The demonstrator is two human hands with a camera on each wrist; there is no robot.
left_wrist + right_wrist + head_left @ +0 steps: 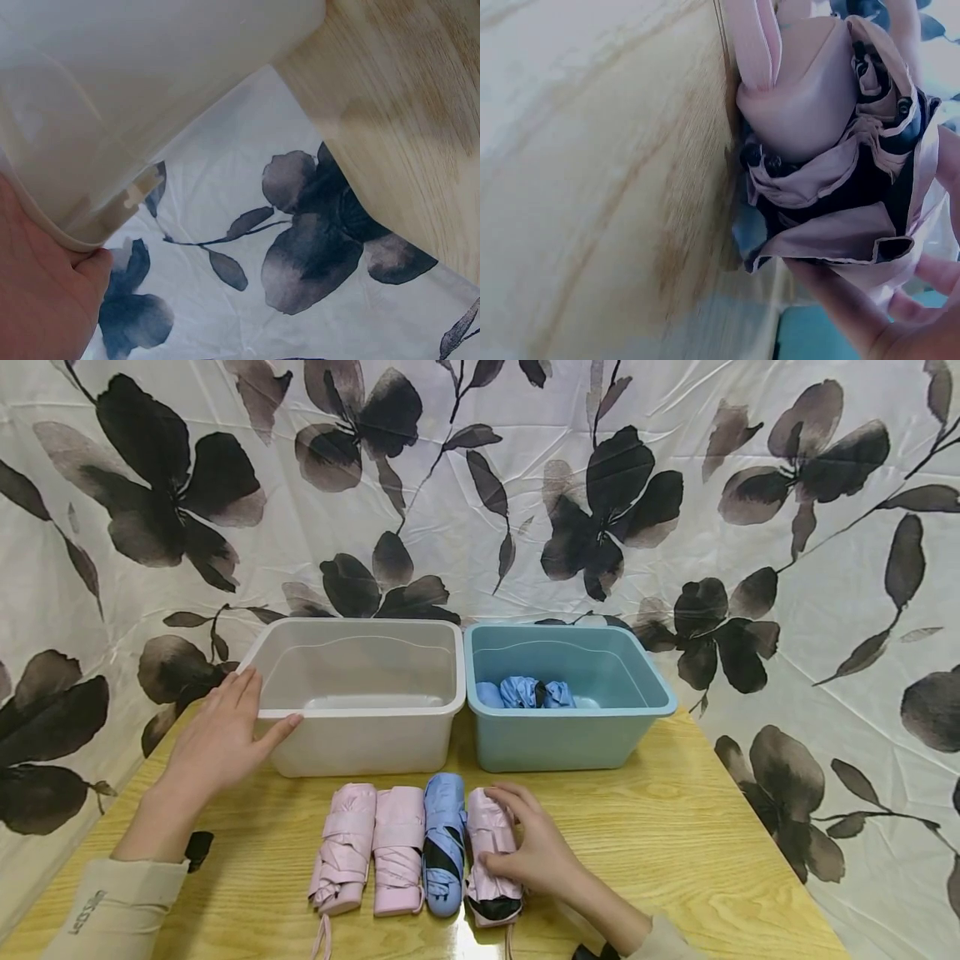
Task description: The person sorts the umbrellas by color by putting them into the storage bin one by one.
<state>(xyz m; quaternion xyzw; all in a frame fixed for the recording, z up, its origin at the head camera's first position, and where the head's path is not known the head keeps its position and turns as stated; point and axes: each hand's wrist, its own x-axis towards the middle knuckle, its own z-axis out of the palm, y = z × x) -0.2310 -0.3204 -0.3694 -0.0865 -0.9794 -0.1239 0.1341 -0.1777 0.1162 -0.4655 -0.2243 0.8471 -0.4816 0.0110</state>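
Observation:
My right hand grips a pink folded umbrella at the right end of a row on the table, thumb on the near side and fingers over its far end. Up close in the right wrist view, that umbrella shows loose fabric folds with a dark underside and a wrist strap. To its left lie a blue folded umbrella and two more pink umbrellas. With fingers straight, my left hand rests on the left front corner of a white bin.
A teal bin stands right of the white one, with blue folded umbrellas inside. Both bins sit toward the back of the wood-grain table. Behind them hangs a floral cloth.

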